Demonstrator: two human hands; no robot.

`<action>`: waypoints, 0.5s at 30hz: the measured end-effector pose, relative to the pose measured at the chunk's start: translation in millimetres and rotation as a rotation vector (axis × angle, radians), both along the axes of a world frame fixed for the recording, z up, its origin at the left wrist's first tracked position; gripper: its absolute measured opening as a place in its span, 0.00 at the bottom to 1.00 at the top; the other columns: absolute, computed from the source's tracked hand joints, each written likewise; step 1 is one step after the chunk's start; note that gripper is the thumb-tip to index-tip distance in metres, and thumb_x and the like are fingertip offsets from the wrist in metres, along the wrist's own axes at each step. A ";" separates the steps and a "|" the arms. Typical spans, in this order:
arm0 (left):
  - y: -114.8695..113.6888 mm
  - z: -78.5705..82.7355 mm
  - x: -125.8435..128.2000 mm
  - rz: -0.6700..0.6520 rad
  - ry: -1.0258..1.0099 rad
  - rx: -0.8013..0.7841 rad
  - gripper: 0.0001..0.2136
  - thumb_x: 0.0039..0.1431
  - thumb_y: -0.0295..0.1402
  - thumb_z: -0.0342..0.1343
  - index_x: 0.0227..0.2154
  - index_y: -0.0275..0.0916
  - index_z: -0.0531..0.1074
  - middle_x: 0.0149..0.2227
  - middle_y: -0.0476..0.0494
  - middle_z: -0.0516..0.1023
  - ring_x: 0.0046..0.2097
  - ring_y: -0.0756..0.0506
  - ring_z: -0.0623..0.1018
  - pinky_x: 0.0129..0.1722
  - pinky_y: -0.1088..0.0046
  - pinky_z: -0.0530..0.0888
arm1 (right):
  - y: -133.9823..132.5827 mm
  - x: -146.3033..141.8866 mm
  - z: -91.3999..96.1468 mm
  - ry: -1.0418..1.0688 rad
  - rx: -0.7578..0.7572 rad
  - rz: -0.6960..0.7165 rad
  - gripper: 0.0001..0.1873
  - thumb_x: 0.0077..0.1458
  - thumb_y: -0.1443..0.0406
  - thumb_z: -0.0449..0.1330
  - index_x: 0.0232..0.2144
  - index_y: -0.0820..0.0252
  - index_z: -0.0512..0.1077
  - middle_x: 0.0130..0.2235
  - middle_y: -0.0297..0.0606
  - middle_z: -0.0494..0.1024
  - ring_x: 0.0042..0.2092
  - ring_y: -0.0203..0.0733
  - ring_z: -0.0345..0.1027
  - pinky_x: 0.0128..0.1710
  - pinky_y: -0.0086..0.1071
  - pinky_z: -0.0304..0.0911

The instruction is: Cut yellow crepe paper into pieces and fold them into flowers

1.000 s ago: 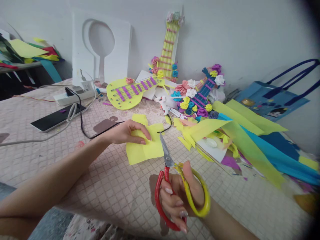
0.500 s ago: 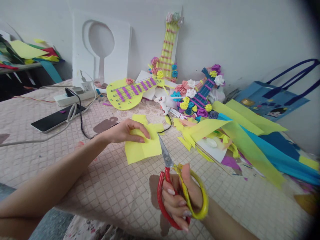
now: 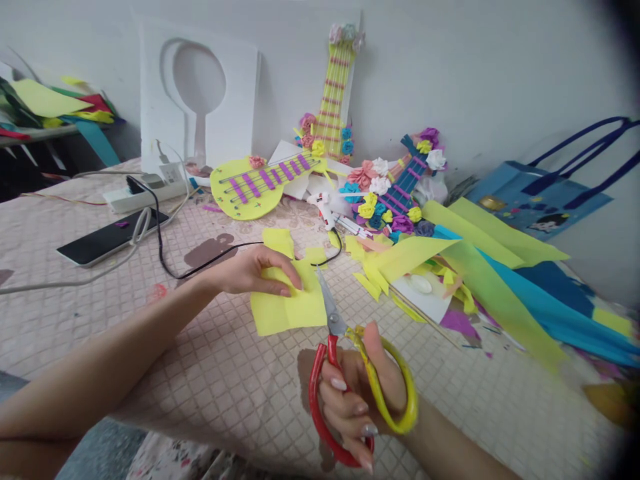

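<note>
My left hand (image 3: 260, 270) grips a square of yellow crepe paper (image 3: 290, 313) between thumb and fingers, just above the tablecloth. A crease runs down the paper's middle. In my right hand (image 3: 355, 393) are scissors (image 3: 334, 323) with one red and one yellow handle, my fingers through the loops. The blades look nearly closed and point away from me, beside the paper's right edge; whether they touch it I cannot tell. Behind my left hand lie small yellow paper pieces (image 3: 279, 241). A white glue gun (image 3: 324, 208) rests farther back, its black cord curving past them.
A yellow paper guitar (image 3: 253, 193) and two flower-trimmed ones stand behind. Paper strips (image 3: 493, 293) and scraps cover the right side, before a blue bag (image 3: 543, 200). At left are a power strip (image 3: 145, 195), cords and a phone (image 3: 113, 239). A white foam board (image 3: 155, 100) leans on the wall.
My left hand has drawn the yellow paper slightly toward me, and more of the small pieces behind it shows. The scissors have stayed almost in place beside it.
</note>
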State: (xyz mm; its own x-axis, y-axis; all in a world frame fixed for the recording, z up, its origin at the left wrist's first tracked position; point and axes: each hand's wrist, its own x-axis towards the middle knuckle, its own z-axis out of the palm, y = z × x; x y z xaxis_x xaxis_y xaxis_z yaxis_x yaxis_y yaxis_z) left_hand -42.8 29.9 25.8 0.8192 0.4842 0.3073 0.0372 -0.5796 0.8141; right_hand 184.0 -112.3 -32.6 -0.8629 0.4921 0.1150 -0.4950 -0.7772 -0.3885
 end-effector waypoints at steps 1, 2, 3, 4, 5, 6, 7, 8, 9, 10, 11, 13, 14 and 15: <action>0.5 -0.2 -0.3 -0.001 -0.003 0.000 0.06 0.52 0.28 0.62 0.35 0.35 0.78 0.35 0.41 0.81 0.37 0.49 0.79 0.39 0.77 0.75 | -0.1 0.2 -0.1 0.014 0.000 0.003 0.47 0.40 0.33 0.22 0.29 0.62 0.61 0.19 0.26 0.59 0.15 0.27 0.50 0.10 0.24 0.56; 1.0 -0.5 -0.7 -0.002 -0.006 0.002 0.06 0.52 0.28 0.62 0.35 0.35 0.78 0.36 0.41 0.81 0.37 0.49 0.79 0.40 0.77 0.75 | -0.3 0.3 -0.1 0.028 0.000 0.003 0.47 0.40 0.33 0.21 0.29 0.62 0.61 0.19 0.26 0.59 0.15 0.27 0.49 0.10 0.24 0.56; 1.5 -0.9 -1.1 -0.003 -0.006 0.005 0.06 0.52 0.28 0.62 0.35 0.36 0.78 0.36 0.41 0.81 0.37 0.49 0.79 0.40 0.77 0.75 | -0.6 0.4 0.0 0.032 0.001 0.001 0.46 0.41 0.33 0.21 0.29 0.62 0.61 0.19 0.25 0.59 0.15 0.27 0.49 0.09 0.24 0.56; 1.8 -1.2 -1.3 -0.004 -0.004 0.006 0.07 0.52 0.27 0.62 0.35 0.36 0.78 0.36 0.41 0.81 0.37 0.49 0.79 0.40 0.77 0.75 | -0.9 0.5 0.0 0.032 0.004 0.000 0.46 0.41 0.33 0.21 0.30 0.61 0.61 0.19 0.25 0.59 0.15 0.27 0.50 0.10 0.24 0.55; 1.9 -1.4 -1.4 -0.004 -0.005 0.009 0.07 0.52 0.27 0.62 0.35 0.36 0.78 0.36 0.41 0.81 0.38 0.49 0.79 0.40 0.77 0.75 | -1.2 0.5 0.1 0.027 0.007 0.001 0.46 0.41 0.33 0.21 0.30 0.61 0.61 0.20 0.25 0.59 0.15 0.27 0.50 0.10 0.24 0.56; 1.8 -1.5 -1.4 -0.003 -0.007 0.011 0.07 0.52 0.27 0.62 0.35 0.36 0.78 0.37 0.41 0.81 0.38 0.49 0.79 0.40 0.77 0.75 | -1.4 0.5 0.1 0.021 0.009 0.003 0.47 0.41 0.33 0.21 0.30 0.61 0.61 0.20 0.26 0.59 0.15 0.27 0.50 0.10 0.24 0.56; 1.5 -1.5 -1.3 -0.003 -0.009 0.014 0.07 0.52 0.27 0.62 0.35 0.36 0.78 0.37 0.41 0.81 0.38 0.49 0.79 0.40 0.77 0.75 | -1.5 0.5 0.1 0.019 0.008 0.004 0.47 0.41 0.33 0.20 0.30 0.61 0.61 0.20 0.26 0.59 0.16 0.27 0.50 0.10 0.24 0.56; 1.0 -1.4 -1.1 -0.003 -0.010 0.016 0.07 0.52 0.26 0.62 0.35 0.36 0.78 0.36 0.41 0.81 0.38 0.49 0.79 0.40 0.77 0.75 | -1.6 0.4 0.0 0.019 0.004 0.007 0.47 0.42 0.33 0.20 0.30 0.62 0.61 0.20 0.26 0.59 0.16 0.27 0.50 0.10 0.24 0.56; 0.4 -1.1 -0.9 -0.004 -0.009 0.017 0.07 0.52 0.26 0.62 0.35 0.36 0.78 0.36 0.41 0.81 0.38 0.49 0.79 0.40 0.78 0.75 | -1.6 0.3 -0.2 0.029 0.001 0.011 0.47 0.42 0.34 0.20 0.30 0.62 0.61 0.20 0.26 0.59 0.16 0.27 0.50 0.10 0.24 0.57; -0.3 -0.7 -0.6 -0.006 -0.009 0.018 0.07 0.52 0.26 0.62 0.35 0.35 0.78 0.36 0.41 0.81 0.38 0.49 0.80 0.40 0.78 0.75 | -1.5 0.1 -0.3 0.038 -0.005 0.017 0.47 0.42 0.34 0.20 0.30 0.62 0.61 0.21 0.26 0.59 0.16 0.27 0.50 0.10 0.24 0.57; -1.0 -0.4 -0.3 -0.008 -0.007 0.017 0.07 0.52 0.26 0.62 0.35 0.35 0.78 0.36 0.41 0.81 0.37 0.49 0.80 0.40 0.78 0.75 | -1.3 -0.2 -0.5 0.051 -0.009 0.025 0.48 0.42 0.34 0.19 0.31 0.62 0.62 0.21 0.27 0.59 0.16 0.27 0.51 0.10 0.24 0.57; -1.9 0.2 0.1 -0.012 -0.011 0.012 0.07 0.52 0.26 0.62 0.35 0.36 0.78 0.36 0.41 0.82 0.37 0.49 0.80 0.39 0.79 0.75 | -1.0 -0.9 -0.9 0.088 -0.014 0.031 0.48 0.42 0.34 0.20 0.31 0.63 0.62 0.20 0.27 0.59 0.16 0.27 0.51 0.09 0.23 0.56; -2.0 0.4 0.1 -0.012 -0.017 0.012 0.07 0.52 0.25 0.62 0.35 0.36 0.78 0.36 0.41 0.82 0.38 0.49 0.80 0.39 0.79 0.75 | -0.9 -1.2 -1.2 0.110 -0.015 0.031 0.48 0.42 0.34 0.21 0.31 0.63 0.63 0.20 0.26 0.59 0.16 0.27 0.51 0.08 0.22 0.56; -1.9 0.3 0.1 -0.012 -0.022 0.012 0.07 0.51 0.25 0.62 0.35 0.36 0.78 0.36 0.41 0.82 0.38 0.49 0.80 0.40 0.78 0.75 | -0.8 -1.7 -1.6 0.131 -0.019 0.028 0.48 0.42 0.33 0.22 0.31 0.63 0.63 0.20 0.26 0.59 0.15 0.26 0.50 0.08 0.22 0.55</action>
